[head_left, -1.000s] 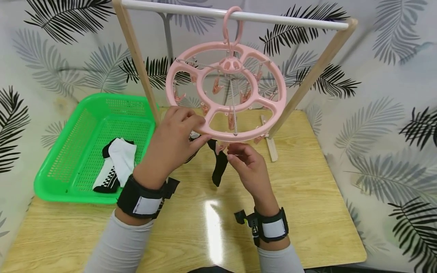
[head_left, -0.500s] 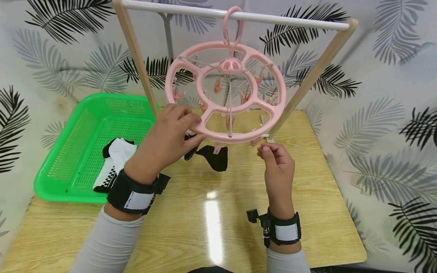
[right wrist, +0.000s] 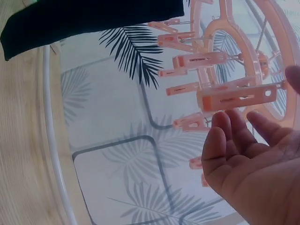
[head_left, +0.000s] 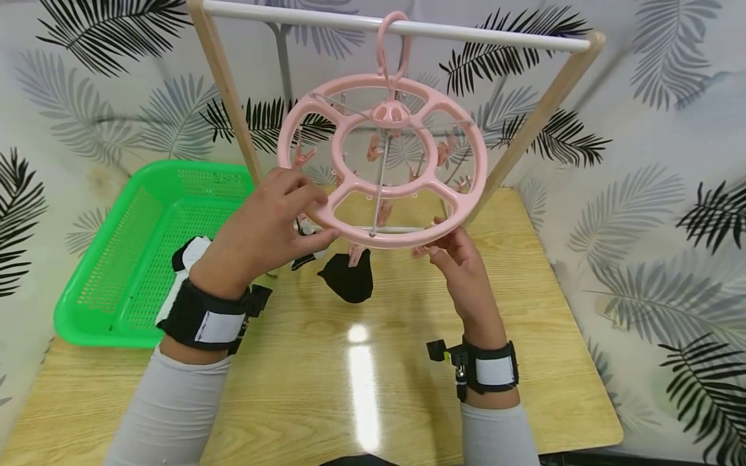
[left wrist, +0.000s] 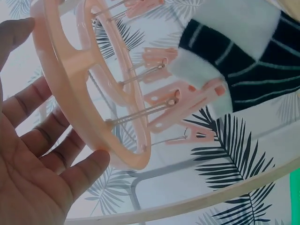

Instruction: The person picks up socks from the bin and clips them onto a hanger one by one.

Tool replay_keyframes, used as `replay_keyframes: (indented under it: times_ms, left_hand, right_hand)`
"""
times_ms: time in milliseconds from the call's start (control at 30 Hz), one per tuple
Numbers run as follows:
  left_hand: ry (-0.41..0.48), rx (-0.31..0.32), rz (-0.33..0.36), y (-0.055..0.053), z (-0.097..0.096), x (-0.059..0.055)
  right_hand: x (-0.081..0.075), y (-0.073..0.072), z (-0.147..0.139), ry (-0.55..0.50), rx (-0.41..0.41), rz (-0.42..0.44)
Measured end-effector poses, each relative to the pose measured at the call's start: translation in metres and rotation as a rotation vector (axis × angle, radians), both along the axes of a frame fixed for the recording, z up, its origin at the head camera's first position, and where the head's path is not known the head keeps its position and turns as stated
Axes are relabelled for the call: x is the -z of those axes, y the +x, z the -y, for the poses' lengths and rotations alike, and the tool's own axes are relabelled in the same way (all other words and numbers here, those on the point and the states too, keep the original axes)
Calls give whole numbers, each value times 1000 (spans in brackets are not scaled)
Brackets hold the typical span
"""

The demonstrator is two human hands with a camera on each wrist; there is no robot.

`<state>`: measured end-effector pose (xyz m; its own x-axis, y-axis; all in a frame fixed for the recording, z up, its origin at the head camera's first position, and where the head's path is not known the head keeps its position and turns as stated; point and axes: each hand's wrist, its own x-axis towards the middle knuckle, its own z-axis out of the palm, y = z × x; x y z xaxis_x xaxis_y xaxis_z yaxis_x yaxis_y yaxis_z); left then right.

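A pink round clip hanger (head_left: 402, 241) hangs by its hook, with small pink clips on strings around it. My left hand (head_left: 265, 223) pinches its front left rim, thumb below and fingers above. My right hand (head_left: 466, 275) is at the front right rim, the thumb in front and the fingers behind, close to a bare clip (right wrist: 239, 97) in the right wrist view. From another clip (head_left: 355, 255) between my hands hangs a black sock (head_left: 350, 279). In the left wrist view, a black-and-white sock (left wrist: 262, 70) hangs from clips, partly hidden in the head view.
A white bar (head_left: 484, 37) on wooden posts (head_left: 539, 126) bears the hanger. To the left stands a green basket (head_left: 67, 320) with white-and-black socks (head_left: 189, 255), partly behind my left wrist. The wooden table (head_left: 443, 421) lies below, before a leaf-patterned backdrop (head_left: 629, 213).
The hanger has turned, carrying the black sock to the left. My left hand has moved left with the rim. My right hand left the black sock's clip, went right, then up to the rim.
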<state>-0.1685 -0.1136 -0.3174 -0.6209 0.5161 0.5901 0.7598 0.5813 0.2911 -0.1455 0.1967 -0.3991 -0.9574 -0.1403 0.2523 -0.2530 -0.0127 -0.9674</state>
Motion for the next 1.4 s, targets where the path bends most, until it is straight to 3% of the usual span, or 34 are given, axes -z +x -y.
replay_keyframes:
  times_ms: [100, 167, 433, 600, 833, 1200, 1400]
  left_hand:
    - [-6, -9, 8, 1, 1, 0]
    - [-4, -10, 10, 1, 1, -1]
    - [-6, -11, -6, 2, 4, 0]
    - [-7, -11, 4, 2, 5, 1]
    - [-4, -4, 9, 1, 5, 0]
    - [2, -9, 26, -3, 8, 3]
    - [7, -10, 18, -3, 8, 5]
  right_hand:
    - [0, -3, 2, -21, -107, 4]
    - [0, -3, 3, -10, -136, 15]
    - [2, -1, 3, 12, -169, 68]
    - [4, 0, 2, -22, -199, 47]
    - [7, 0, 0, -45, -201, -1]
    - [11, 3, 2, -180, -166, -152]
    - [9, 3, 4, -114, -128, -230]
